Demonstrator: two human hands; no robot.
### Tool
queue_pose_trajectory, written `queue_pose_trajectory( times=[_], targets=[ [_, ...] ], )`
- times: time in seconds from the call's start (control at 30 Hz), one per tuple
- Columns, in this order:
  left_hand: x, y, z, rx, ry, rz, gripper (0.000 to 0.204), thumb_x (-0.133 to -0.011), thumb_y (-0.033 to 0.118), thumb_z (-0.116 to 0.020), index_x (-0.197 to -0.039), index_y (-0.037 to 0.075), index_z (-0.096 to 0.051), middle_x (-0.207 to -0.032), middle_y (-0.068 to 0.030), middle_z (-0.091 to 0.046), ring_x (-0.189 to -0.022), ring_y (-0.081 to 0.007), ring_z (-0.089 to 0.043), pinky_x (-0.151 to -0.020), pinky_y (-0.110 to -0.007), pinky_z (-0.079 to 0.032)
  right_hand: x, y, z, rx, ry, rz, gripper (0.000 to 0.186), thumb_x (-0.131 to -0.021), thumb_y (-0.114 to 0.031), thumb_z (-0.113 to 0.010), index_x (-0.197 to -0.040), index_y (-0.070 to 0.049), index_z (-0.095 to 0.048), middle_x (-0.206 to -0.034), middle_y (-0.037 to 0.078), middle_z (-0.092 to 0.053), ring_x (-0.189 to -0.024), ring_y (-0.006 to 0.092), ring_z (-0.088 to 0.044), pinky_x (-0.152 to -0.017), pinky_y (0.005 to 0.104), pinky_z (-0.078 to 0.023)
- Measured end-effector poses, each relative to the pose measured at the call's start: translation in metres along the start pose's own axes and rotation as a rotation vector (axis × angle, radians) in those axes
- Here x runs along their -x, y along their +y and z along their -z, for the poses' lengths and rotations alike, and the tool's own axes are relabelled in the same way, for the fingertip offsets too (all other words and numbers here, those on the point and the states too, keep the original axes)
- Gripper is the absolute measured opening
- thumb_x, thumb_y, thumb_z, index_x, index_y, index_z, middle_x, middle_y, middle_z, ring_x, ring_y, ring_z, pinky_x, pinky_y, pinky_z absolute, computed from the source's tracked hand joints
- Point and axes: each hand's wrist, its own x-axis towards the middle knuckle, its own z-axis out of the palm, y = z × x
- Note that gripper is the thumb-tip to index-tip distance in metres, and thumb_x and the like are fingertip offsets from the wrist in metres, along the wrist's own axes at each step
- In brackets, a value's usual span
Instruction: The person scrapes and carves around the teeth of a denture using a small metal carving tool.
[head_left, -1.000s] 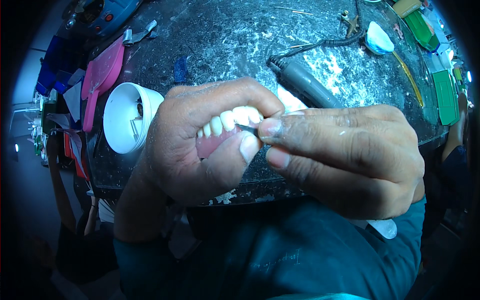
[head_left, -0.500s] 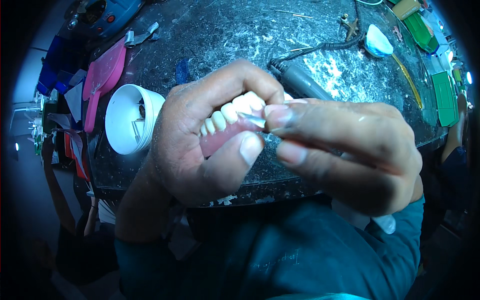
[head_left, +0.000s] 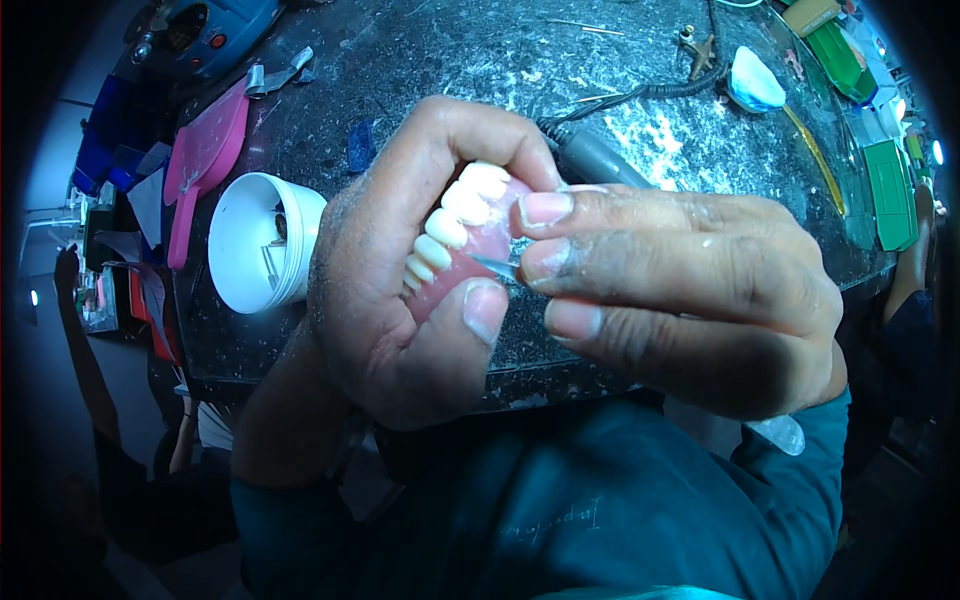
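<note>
A denture [head_left: 440,245] with white teeth set in a pink base rests in my left hand [head_left: 395,290]. The forefinger curls over its far end and the thumb presses the near pink edge. My right hand [head_left: 690,280] is closed on a thin metal dental carver [head_left: 493,266]. The carver's tip touches the pink base just below the teeth. Most of its shaft is hidden in my fist, and a broad, spoon-like end [head_left: 783,434] sticks out below the wrist side.
A white tub [head_left: 240,245] with small metal pieces inside stands left of my hands. Beyond it lies a pink dustpan [head_left: 208,150]. A grey corded handpiece [head_left: 600,158] rests behind my right hand, near a bowl [head_left: 756,82] and a yellow stick [head_left: 818,165]. Green trays [head_left: 888,195] line the right edge.
My left hand has tilted the denture, so more of its teeth and pink base show. The carver's tip has shifted slightly left and down, with its blade turned edge-on.
</note>
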Motion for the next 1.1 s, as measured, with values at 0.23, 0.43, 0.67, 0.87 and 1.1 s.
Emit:
queue_pose_trajectory(
  times=[0.23,0.43,0.67,0.87,1.1],
  targets=[
    [0.001,0.004,-0.005,0.007,0.030,0.053,0.062,-0.079,0.048,-0.063,-0.110,-0.002,-0.045,-0.097,-0.0141,-0.053,-0.089,-0.0170,-0.053,-0.080,-0.031,-0.046,0.002,0.000,-0.008,0.009,0.110,0.014,0.015,-0.083,-0.009,-0.065,-0.081,0.005,-0.062,-0.088,0.020,-0.066,-0.078,0.0319,-0.071,-0.070,0.0417,-0.061],
    [0.000,0.016,-0.011,0.008,0.127,0.236,0.062,-0.079,0.050,-0.061,-0.109,-0.003,-0.046,-0.099,-0.0153,-0.054,-0.090,-0.0175,-0.054,-0.082,-0.031,-0.046,0.000,-0.006,-0.010,0.009,0.128,-0.072,0.012,-0.081,-0.007,-0.067,-0.083,0.004,-0.062,-0.089,0.020,-0.066,-0.080,0.0314,-0.070,-0.072,0.0411,-0.060],
    [0.000,0.017,-0.011,0.001,0.142,0.223,0.066,-0.080,0.055,-0.062,-0.108,-0.003,-0.046,-0.098,-0.0150,-0.055,-0.088,-0.0165,-0.055,-0.079,-0.030,-0.048,-0.002,-0.004,-0.004,-0.036,0.110,-0.064,0.011,-0.081,-0.006,-0.068,-0.083,0.003,-0.062,-0.090,0.020,-0.066,-0.080,0.0308,-0.070,-0.072,0.0410,-0.060],
    [0.000,0.017,-0.012,0.003,0.158,0.262,0.074,-0.078,0.064,-0.062,-0.108,-0.002,-0.047,-0.097,-0.0141,-0.055,-0.088,-0.0158,-0.055,-0.078,-0.029,-0.048,-0.013,-0.005,0.008,0.013,-0.173,-0.080,0.011,-0.078,-0.003,-0.069,-0.083,0.003,-0.061,-0.088,0.019,-0.066,-0.081,0.0310,-0.070,-0.071,0.0413,-0.060],
    [-0.003,0.019,-0.010,-0.034,0.108,0.259,0.057,-0.080,0.048,-0.055,-0.105,-0.003,-0.048,-0.095,-0.0142,-0.056,-0.084,-0.0160,-0.054,-0.076,-0.030,-0.046,0.001,0.002,0.005,0.052,-0.075,0.019,0.012,-0.076,-0.003,-0.070,-0.084,0.005,-0.066,-0.090,0.021,-0.068,-0.082,0.0318,-0.071,-0.071,0.0404,-0.060]
  ],
)
